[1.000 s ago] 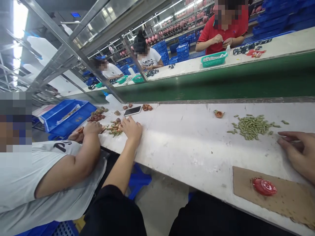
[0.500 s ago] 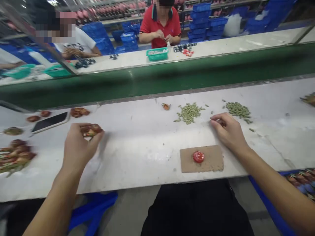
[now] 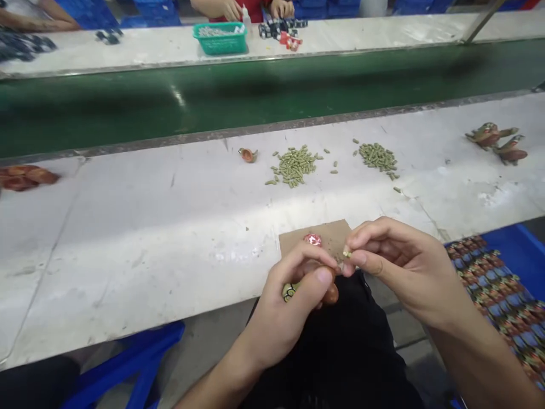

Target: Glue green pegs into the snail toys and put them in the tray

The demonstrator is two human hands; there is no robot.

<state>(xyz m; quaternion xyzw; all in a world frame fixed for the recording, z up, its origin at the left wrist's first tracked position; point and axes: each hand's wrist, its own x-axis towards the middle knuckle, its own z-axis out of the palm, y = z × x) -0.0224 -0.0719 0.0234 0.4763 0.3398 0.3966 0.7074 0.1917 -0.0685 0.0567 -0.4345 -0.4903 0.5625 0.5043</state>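
My left hand [image 3: 293,301] is closed around a small painted figurine [image 3: 330,293], brown with a green part, just off the table's front edge. Fingers cover much of it. Close by on the right, my right hand [image 3: 392,267] pinches a small pale green peg [image 3: 347,254] between thumb and fingertips. Behind the hands lies a piece of cardboard [image 3: 293,241], partly covered, with a shiny red round thing [image 3: 313,239] on it. Two heaps of green pegs, a left heap [image 3: 296,165] and a right heap [image 3: 377,156], lie farther back on the white table [image 3: 149,238].
A small brown cup-like piece [image 3: 247,154] sits left of the pegs. Brown parts [image 3: 28,177] lie far left, painted figurines [image 3: 489,136] far right. A blue crate [image 3: 525,250] with rows of figurines stands right. Across the green belt [image 3: 213,96], co-workers' hands and a green basket [image 3: 220,41] show.
My left hand has come from the left of the table to the front middle with the figurine. My right hand has drawn back from the pegs toward it, a peg now showing in its fingertips.
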